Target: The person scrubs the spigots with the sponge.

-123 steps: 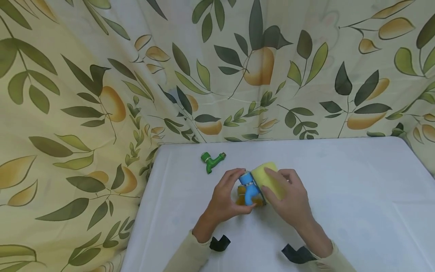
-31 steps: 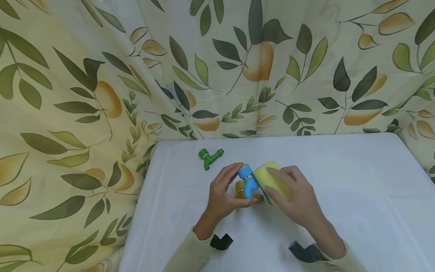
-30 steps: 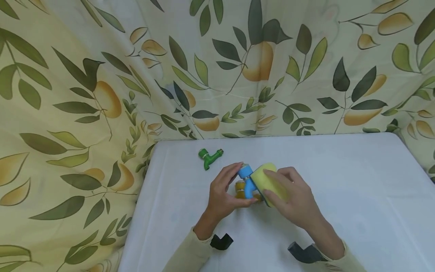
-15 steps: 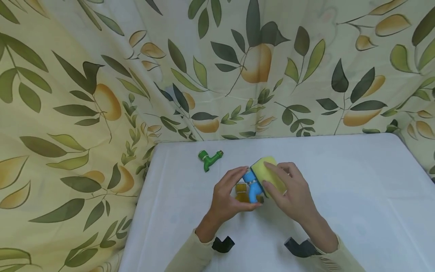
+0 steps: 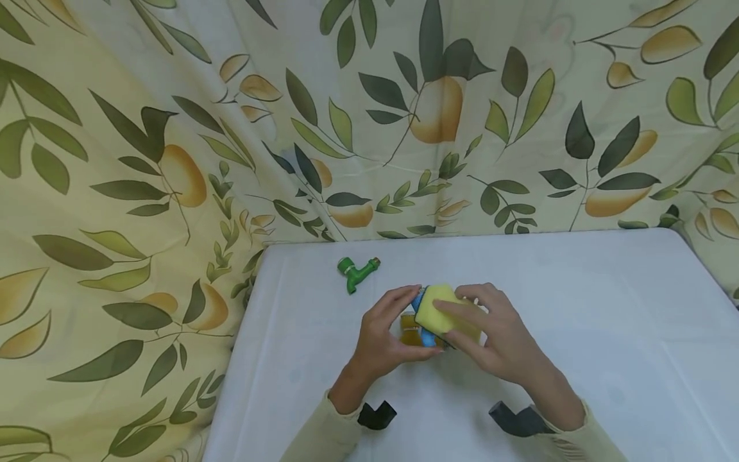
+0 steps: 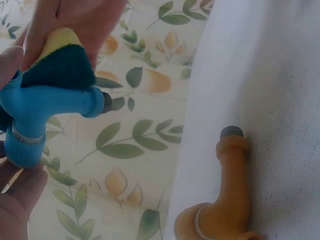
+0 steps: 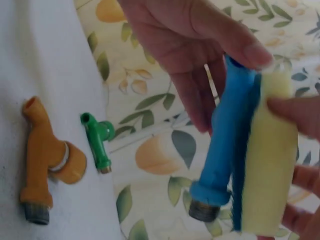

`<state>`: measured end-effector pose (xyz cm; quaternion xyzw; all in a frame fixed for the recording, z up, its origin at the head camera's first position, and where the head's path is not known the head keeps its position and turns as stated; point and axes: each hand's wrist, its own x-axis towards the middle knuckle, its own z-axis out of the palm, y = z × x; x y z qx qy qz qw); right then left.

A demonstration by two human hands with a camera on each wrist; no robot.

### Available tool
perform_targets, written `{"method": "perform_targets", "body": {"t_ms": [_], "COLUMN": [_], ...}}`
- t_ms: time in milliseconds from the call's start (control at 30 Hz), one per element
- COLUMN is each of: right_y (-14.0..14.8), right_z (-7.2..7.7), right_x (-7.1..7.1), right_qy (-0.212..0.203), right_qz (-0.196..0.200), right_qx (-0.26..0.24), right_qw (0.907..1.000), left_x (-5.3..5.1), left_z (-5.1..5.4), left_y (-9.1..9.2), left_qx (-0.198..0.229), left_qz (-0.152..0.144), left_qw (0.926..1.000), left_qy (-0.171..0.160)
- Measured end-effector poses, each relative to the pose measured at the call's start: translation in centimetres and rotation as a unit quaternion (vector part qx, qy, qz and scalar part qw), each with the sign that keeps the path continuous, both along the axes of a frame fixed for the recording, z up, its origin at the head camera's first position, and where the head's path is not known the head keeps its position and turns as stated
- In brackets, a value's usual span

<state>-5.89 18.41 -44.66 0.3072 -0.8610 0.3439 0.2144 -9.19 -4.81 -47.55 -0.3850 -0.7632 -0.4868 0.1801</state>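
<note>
A blue plastic tap [image 7: 220, 135] is held above the table between the thumb and fingers of my left hand [image 5: 381, 330]. My right hand [image 5: 496, 333] grips a yellow sponge [image 5: 441, 311] with a dark green scouring side [image 6: 65, 67]. That scouring side lies against the blue tap in the right wrist view. From the head view the sponge covers much of the tap, leaving its cap end and spout tip showing. An orange-brown tap [image 6: 232, 190] rests on the table below the hands, partly hidden by them in the head view.
A green tap [image 5: 358, 274] lies near the far left part of the white table [image 5: 606, 301]. A leaf-and-fruit patterned curtain [image 5: 496, 160] hangs behind and to the left. Dark wrist-mounted pieces [image 5: 378, 416] sit by both sleeves.
The sponge has shifted left and down across the blue tap, now covering more of it in the head view. My left hand keeps hold of the tap, nearly in place.
</note>
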Motion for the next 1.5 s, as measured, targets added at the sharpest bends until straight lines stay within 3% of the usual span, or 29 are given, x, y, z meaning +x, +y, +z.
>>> {"method": "perform_targets", "body": {"t_ms": [233,433,633,733,933,1033,1133,1233,1300,1400,1500], "right_y": [0.8,1.5,1.3,1.1,-0.1,-0.6,-0.8,-0.9,-0.9,-0.9,-0.8], "right_z": [-0.1,-0.3,-0.4,-0.5,-0.8,-0.8,-0.8,-0.6,-0.5,-0.3,0.0], "right_x": [0.1,0.4,0.8,0.8,1.1,1.1,0.9,0.7,0.6,0.6,0.4], "right_qy": [0.01,-0.009,-0.036,-0.047,-0.056,-0.03,-0.011,0.007,0.015,0.038,0.056], "right_qz": [0.061,-0.079,-0.098,-0.115,-0.063,-0.065,-0.053,-0.081,-0.099,-0.09,-0.096], "right_qx": [-0.012,0.018,0.027,0.02,-0.03,-0.037,-0.034,-0.028,-0.014,-0.001,-0.001], "right_qw": [0.998,0.9967,0.9942,0.992,0.996,0.9968,0.998,0.9963,0.9949,0.9953,0.9938], "left_x": [0.4,0.4,0.4,0.5,0.5,0.5,0.5,0.5,0.5,0.4,0.4], "left_z": [0.2,0.7,0.9,0.7,0.3,0.2,0.4,0.5,0.4,0.2,0.1], "left_y": [-0.4,-0.8,-0.8,-0.7,0.0,0.2,0.1,0.0,-0.1,-0.1,-0.1], "left_qx": [0.001,0.051,0.065,0.075,0.093,0.102,0.112,0.116,0.114,0.105,0.087], "left_qz": [-0.018,-0.015,-0.02,-0.03,-0.088,-0.125,-0.164,-0.187,-0.194,-0.195,-0.182], "left_qw": [0.9997,0.9982,0.9977,0.9966,0.9888,0.9788,0.9634,0.9503,0.9458,0.9453,0.9523], "left_qy": [0.014,0.027,0.005,-0.014,-0.077,-0.126,-0.18,-0.22,-0.234,-0.239,-0.229]}}
